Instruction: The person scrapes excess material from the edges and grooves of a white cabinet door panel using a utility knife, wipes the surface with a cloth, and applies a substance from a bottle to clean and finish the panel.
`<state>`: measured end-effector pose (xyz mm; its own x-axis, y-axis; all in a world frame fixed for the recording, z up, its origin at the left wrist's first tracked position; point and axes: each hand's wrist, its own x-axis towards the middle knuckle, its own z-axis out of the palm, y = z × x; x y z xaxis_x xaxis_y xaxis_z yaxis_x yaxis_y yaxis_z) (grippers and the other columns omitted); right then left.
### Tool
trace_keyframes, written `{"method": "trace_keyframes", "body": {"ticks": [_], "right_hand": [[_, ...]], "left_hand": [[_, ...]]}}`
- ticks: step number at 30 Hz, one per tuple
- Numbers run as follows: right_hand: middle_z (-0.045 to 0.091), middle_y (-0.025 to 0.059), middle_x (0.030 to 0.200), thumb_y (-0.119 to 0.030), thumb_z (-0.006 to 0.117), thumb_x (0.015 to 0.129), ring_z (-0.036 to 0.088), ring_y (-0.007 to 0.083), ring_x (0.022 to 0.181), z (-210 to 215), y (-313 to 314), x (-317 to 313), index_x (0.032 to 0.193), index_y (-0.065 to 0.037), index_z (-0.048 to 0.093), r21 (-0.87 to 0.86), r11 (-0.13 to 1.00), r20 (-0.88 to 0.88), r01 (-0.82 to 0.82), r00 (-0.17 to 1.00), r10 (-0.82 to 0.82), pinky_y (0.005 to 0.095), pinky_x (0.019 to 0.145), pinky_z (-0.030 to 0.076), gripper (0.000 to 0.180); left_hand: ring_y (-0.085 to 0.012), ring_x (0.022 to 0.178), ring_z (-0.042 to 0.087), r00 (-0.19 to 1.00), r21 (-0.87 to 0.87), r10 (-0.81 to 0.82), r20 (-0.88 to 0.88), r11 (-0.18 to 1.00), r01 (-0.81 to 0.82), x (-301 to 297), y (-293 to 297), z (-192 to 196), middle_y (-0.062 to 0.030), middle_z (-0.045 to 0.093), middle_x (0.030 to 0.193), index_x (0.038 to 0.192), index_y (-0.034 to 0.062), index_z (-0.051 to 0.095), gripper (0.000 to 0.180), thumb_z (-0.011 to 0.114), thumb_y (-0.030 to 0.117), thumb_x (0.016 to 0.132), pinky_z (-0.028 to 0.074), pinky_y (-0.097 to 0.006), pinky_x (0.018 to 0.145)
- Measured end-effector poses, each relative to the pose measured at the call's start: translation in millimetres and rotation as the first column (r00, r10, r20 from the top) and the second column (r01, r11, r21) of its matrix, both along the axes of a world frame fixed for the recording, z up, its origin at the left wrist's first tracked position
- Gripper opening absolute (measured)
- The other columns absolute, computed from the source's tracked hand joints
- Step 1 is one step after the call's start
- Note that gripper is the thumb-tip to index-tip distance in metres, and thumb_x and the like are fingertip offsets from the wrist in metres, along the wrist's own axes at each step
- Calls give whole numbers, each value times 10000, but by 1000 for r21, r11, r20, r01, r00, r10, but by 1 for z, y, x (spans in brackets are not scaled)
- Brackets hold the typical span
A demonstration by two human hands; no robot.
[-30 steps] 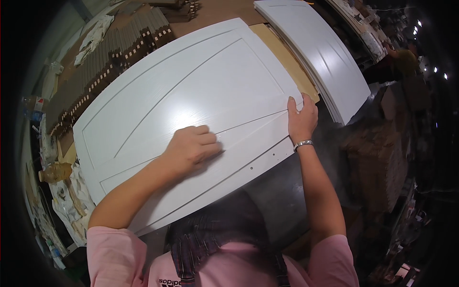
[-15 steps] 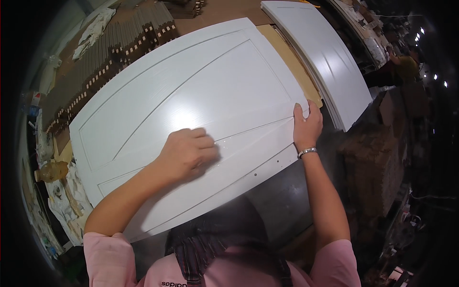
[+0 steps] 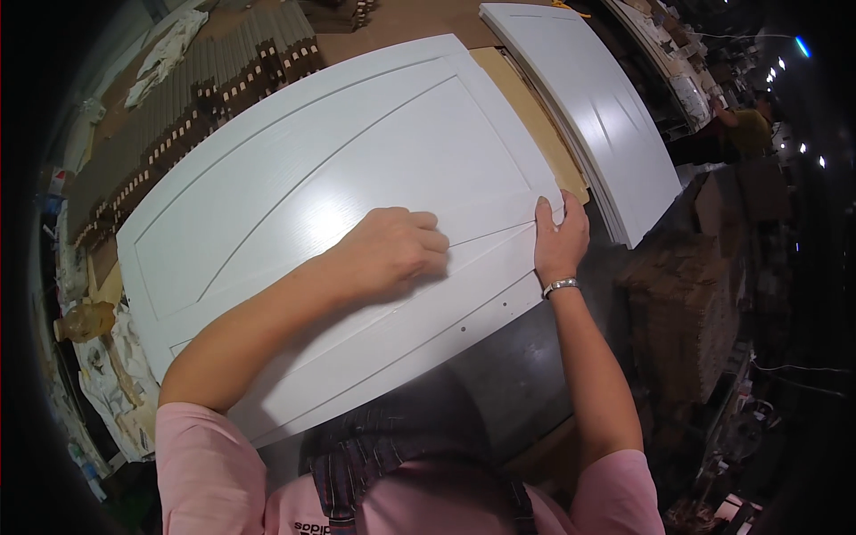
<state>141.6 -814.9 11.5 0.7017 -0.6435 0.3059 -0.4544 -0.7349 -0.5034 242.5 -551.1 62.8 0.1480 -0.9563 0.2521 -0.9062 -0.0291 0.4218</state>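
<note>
A large white door panel with carved curved and straight grooves lies flat in front of me. My left hand is closed, its knuckles up and its curled fingers against the panel's surface near the middle. Whatever the fingers pinch is hidden beneath them. At the panel's right end, my right hand grips the edge, thumb on the top face and fingers over the side. Two small dark holes show along the panel's near edge, left of my right wrist.
More white panels are stacked at the right, beyond a tan board. Rows of brown strips lie at the far left. A yellowish plastic bottle and crumpled white material sit leftward. Stacked brown cardboard stands right; another person is far right.
My left hand has slid rightward and away from me across the panel, still closed. My right hand keeps its grip on the edge. The whole view has shifted slightly.
</note>
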Motion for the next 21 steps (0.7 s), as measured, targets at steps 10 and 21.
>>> {"method": "trace_keyframes", "body": {"ticks": [10,21], "right_hand": [[651,175,1157,-312,681,884,576,365,1090,-3,-4,0,1207,4,620,9,1000,-1,0,1000,0,451,932,470,456],[659,176,1139,-286,690,881,581,362,1088,-7,-8,-1,1191,0,628,57,998,32,-11,999,9,446,942,466,427]], "left_hand": [[-180,872,578,997,76,-42,-66,996,47,5,15,2,36,572,803,738,126,619,122,686,68,654,512,-349,625],[-184,853,586,989,65,-70,-133,995,79,0,52,3,47,588,831,794,147,647,163,666,56,660,505,-339,616]]}}
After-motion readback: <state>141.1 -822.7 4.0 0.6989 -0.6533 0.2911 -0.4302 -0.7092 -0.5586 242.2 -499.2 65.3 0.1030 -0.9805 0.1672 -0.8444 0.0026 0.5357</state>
